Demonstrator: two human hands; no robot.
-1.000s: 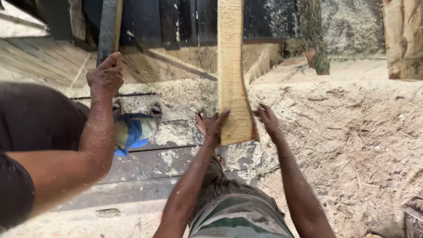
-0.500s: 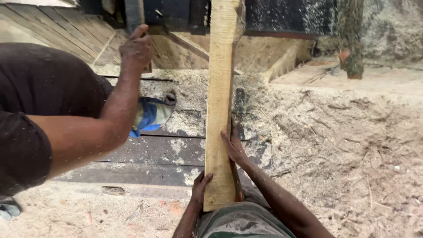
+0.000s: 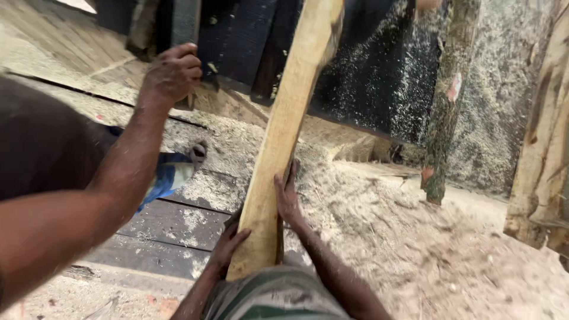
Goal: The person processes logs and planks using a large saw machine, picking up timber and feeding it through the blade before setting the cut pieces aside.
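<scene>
Wooden plank [image 3: 284, 136] long axis leaning up-right.

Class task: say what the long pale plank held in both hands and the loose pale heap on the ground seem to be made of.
Plank: sawn wood, bare and unpainted, with rough grain showing. Heap: probably sawdust, being fine, loose and the same pale colour. The left hand and right hand hold the plank's lower end.

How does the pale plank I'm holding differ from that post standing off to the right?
The pale plank is squared, smooth and light yellow; the post is a rough round trunk with bark and patches. The plank leans tilted, gripped near its lower end by the left hand and right hand; the post stands nearly upright in the sawdust, untouched. Both are long pieces of wood dusted with sawdust.
</scene>
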